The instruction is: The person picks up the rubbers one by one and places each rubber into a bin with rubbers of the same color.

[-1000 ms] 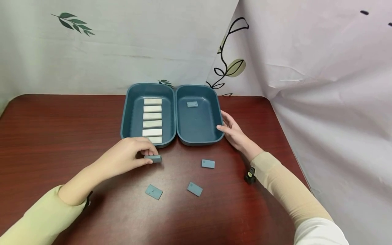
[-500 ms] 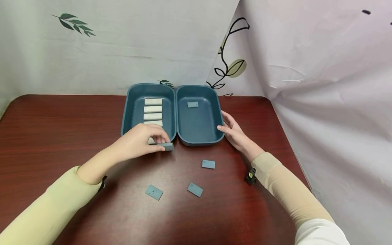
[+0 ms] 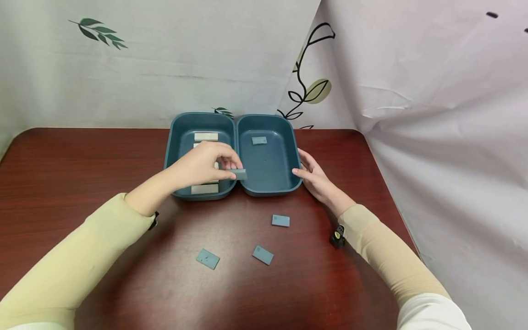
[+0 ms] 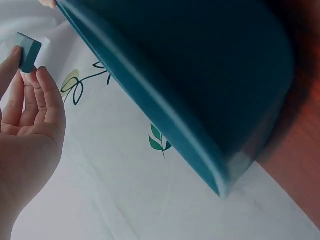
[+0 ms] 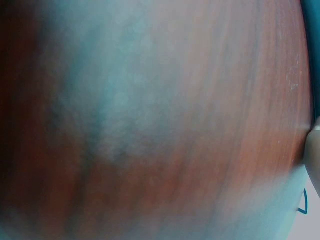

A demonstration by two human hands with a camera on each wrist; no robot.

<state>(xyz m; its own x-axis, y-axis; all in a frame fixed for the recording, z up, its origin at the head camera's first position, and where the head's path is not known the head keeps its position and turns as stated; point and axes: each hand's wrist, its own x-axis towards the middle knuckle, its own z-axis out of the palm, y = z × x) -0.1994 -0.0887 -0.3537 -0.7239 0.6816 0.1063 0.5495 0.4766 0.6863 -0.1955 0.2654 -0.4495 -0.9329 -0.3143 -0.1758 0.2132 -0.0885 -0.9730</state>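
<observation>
My left hand (image 3: 206, 162) pinches a small grey-blue rectangular block (image 3: 239, 174) between thumb and fingertips. In the head view it is above the seam between two blue bins; the left wrist view also shows the block (image 4: 30, 52) at the fingertips. Below the hand, the left bin (image 3: 168, 156) contains a column of white blocks (image 3: 205, 189), partly covered by the hand. The right bin (image 3: 268, 176) has one grey-blue block (image 3: 259, 140) lying near its back. My right hand (image 3: 315, 181) holds that bin's right wall, thumb over the rim and fingers outside.
Three more grey-blue blocks lie on the dark red wooden table (image 3: 321, 284): one right of centre (image 3: 281, 221), one nearer the front (image 3: 262, 255) and one to the left (image 3: 208, 259). A patterned white cloth (image 3: 165, 68) hangs behind the table and along its right side.
My left hand has carried its grey-blue block away from me and rightward, from in front of the left bin to above the seam between the bins. The right hand stays put.
</observation>
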